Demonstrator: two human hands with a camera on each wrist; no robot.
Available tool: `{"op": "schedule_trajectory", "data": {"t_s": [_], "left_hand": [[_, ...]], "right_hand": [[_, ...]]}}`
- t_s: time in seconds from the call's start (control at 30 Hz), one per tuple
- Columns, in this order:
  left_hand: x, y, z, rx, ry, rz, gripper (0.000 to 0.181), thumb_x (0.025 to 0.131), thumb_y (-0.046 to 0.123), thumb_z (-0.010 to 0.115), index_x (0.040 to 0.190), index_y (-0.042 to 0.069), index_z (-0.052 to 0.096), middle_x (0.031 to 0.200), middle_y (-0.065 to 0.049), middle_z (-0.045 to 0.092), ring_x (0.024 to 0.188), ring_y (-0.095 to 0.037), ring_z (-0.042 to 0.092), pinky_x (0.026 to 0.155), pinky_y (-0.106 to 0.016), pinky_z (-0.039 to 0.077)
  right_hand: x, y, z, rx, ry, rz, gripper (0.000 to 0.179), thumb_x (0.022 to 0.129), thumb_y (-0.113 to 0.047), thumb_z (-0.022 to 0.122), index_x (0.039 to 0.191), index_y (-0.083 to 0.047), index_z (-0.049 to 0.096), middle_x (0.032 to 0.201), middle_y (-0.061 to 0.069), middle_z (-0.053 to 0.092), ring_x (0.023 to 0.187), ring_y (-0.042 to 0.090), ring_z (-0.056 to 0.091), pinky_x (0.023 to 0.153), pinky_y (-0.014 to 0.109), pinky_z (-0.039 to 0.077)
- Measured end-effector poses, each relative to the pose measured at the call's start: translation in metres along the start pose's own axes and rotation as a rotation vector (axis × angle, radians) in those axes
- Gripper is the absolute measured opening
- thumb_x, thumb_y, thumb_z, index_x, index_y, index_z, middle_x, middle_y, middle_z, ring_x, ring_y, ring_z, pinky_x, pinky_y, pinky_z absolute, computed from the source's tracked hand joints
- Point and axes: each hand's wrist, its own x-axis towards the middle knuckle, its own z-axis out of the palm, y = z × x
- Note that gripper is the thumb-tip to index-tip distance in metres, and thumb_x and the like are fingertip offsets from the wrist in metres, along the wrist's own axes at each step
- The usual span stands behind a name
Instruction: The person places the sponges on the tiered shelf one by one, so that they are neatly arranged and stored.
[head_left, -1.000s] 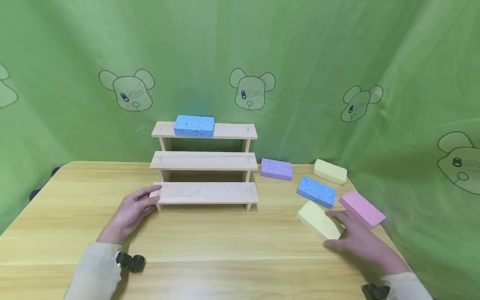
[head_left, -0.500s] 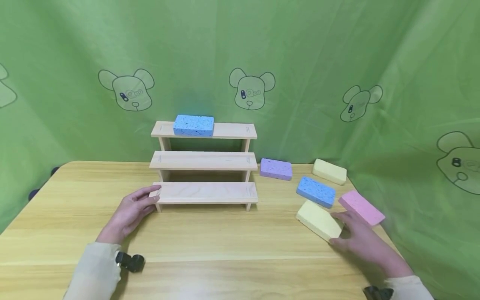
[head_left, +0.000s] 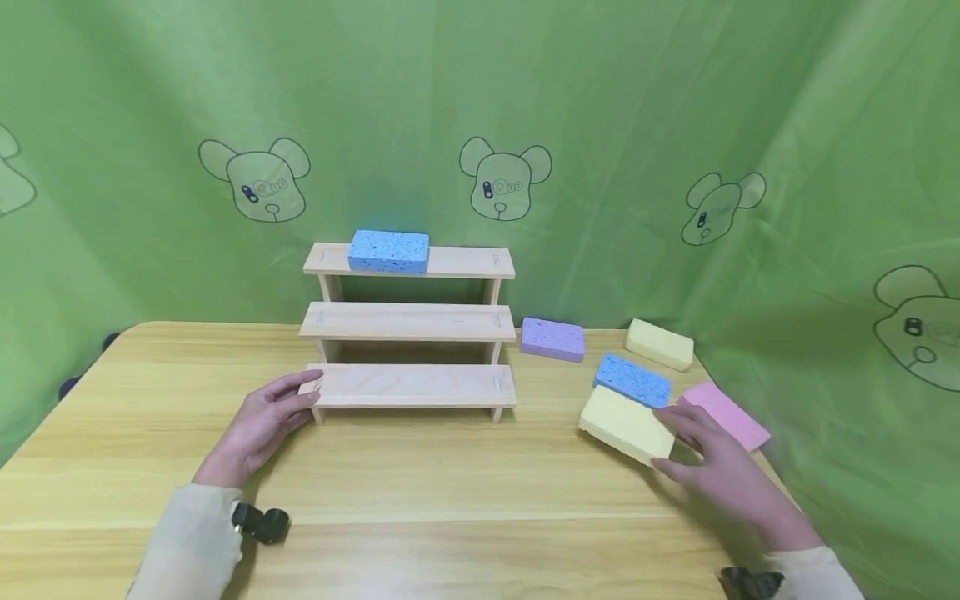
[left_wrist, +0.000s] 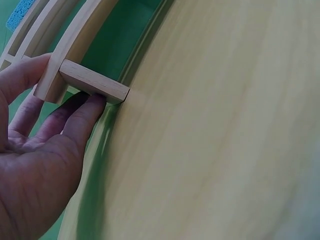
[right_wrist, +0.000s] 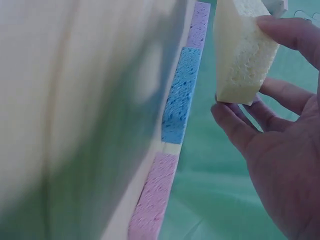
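A three-step wooden shelf (head_left: 408, 385) stands left of centre on the table, with a blue speckled sponge (head_left: 388, 252) on its top step. My left hand (head_left: 258, 429) grips the left end of the lowest step; in the left wrist view its thumb lies on the board and fingers reach beneath, by the leg. With my right hand (head_left: 720, 471) I hold a pale yellow sponge (head_left: 626, 423) between thumb and fingers at its right end. The right wrist view shows that yellow sponge (right_wrist: 245, 60) raised off the table, its far end cut off by the frame.
Around the right hand lie a second blue sponge (head_left: 632, 381), a pink sponge (head_left: 723, 415), another yellow sponge (head_left: 660, 343) and a purple sponge (head_left: 552, 338). A green curtain (head_left: 600, 150) hangs behind the wooden table (head_left: 420, 500) and along its right side.
The yellow sponge has come up off the table in my right hand and shifted slightly left and away, now overlapping the blue sponge's near edge. My left hand has stayed on the shelf.
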Motion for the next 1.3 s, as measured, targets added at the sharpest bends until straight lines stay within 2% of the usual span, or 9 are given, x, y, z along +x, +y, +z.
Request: {"op": "schedule_trajectory", "data": {"t_s": [0.1,0.33,0.47,0.57,0.63,0.73,0.87,1.13,1.3], "left_hand": [[0.000,0.000,0.000,-0.004,0.000,0.001,0.052,0.092,0.004,0.066,0.140,-0.003,0.047,0.158,-0.020,0.022,0.109,-0.009,0.060,0.102,-0.028,0.047],[0.002,-0.002,0.001,0.003,-0.006,0.006,0.051,0.093,0.005,0.066,0.139,-0.002,0.049,0.159,-0.018,0.021,0.109,-0.009,0.060,0.102,-0.028,0.047],[0.003,-0.003,0.001,0.000,-0.009,0.006,0.050,0.093,0.005,0.066,0.139,-0.002,0.049,0.159,-0.018,0.021,0.110,-0.010,0.060,0.102,-0.028,0.047],[0.003,-0.003,0.001,-0.006,-0.006,0.010,0.049,0.092,0.005,0.066,0.139,-0.002,0.050,0.159,-0.018,0.021,0.110,-0.010,0.060,0.102,-0.029,0.047],[0.003,-0.003,0.000,-0.002,-0.007,0.010,0.048,0.092,0.005,0.066,0.138,-0.001,0.051,0.159,-0.018,0.021,0.110,-0.010,0.060,0.102,-0.029,0.047],[0.003,-0.004,0.000,-0.004,-0.009,0.008,0.047,0.092,0.005,0.067,0.137,0.000,0.053,0.159,-0.018,0.021,0.110,-0.010,0.060,0.102,-0.029,0.047],[0.002,-0.003,0.000,-0.003,-0.005,0.008,0.045,0.092,0.005,0.067,0.135,0.001,0.055,0.159,-0.018,0.021,0.109,-0.010,0.060,0.101,-0.029,0.048],[0.000,0.000,-0.001,-0.005,-0.006,0.004,0.048,0.093,0.006,0.067,0.137,0.000,0.052,0.159,-0.018,0.020,0.109,-0.010,0.060,0.102,-0.029,0.047],[-0.001,0.000,-0.001,0.003,-0.010,0.006,0.050,0.093,0.005,0.066,0.139,-0.002,0.049,0.160,-0.017,0.018,0.109,-0.009,0.060,0.102,-0.029,0.047]], "right_hand": [[0.007,-0.005,0.001,0.027,0.011,-0.064,0.070,0.081,-0.014,0.082,0.138,0.009,0.048,0.138,0.023,0.042,0.122,0.047,0.045,0.099,0.005,0.028],[0.026,-0.021,0.000,0.026,-0.004,-0.102,0.067,0.082,-0.017,0.081,0.138,0.003,0.051,0.136,0.016,0.046,0.124,0.042,0.044,0.098,0.002,0.027],[0.035,-0.026,-0.001,0.004,-0.009,-0.065,0.065,0.084,-0.024,0.081,0.139,-0.004,0.053,0.140,0.013,0.046,0.127,0.040,0.044,0.108,0.028,0.039],[0.041,-0.028,0.001,0.007,-0.004,-0.049,0.066,0.084,-0.029,0.080,0.140,-0.007,0.053,0.141,0.011,0.046,0.128,0.040,0.042,0.107,0.058,0.037],[0.044,-0.028,0.002,0.028,0.002,-0.054,0.067,0.084,-0.029,0.080,0.141,-0.007,0.052,0.140,0.011,0.046,0.129,0.041,0.041,0.106,0.062,0.035],[0.048,-0.030,0.004,0.052,0.014,-0.070,0.067,0.085,-0.028,0.080,0.142,-0.008,0.051,0.139,0.010,0.046,0.130,0.039,0.041,0.112,0.039,0.037],[0.052,-0.033,0.005,0.111,0.022,-0.105,0.065,0.085,-0.021,0.080,0.141,-0.005,0.052,0.138,0.010,0.047,0.128,0.035,0.043,0.104,0.008,0.032],[0.066,-0.046,0.002,0.194,0.043,-0.185,0.060,0.084,-0.007,0.078,0.138,-0.002,0.053,0.137,0.012,0.047,0.128,0.035,0.043,0.105,0.009,0.031],[0.077,-0.055,0.002,0.165,0.058,-0.214,0.059,0.086,-0.009,0.077,0.140,-0.005,0.053,0.139,0.006,0.047,0.129,0.030,0.043,0.108,0.011,0.030]]}}
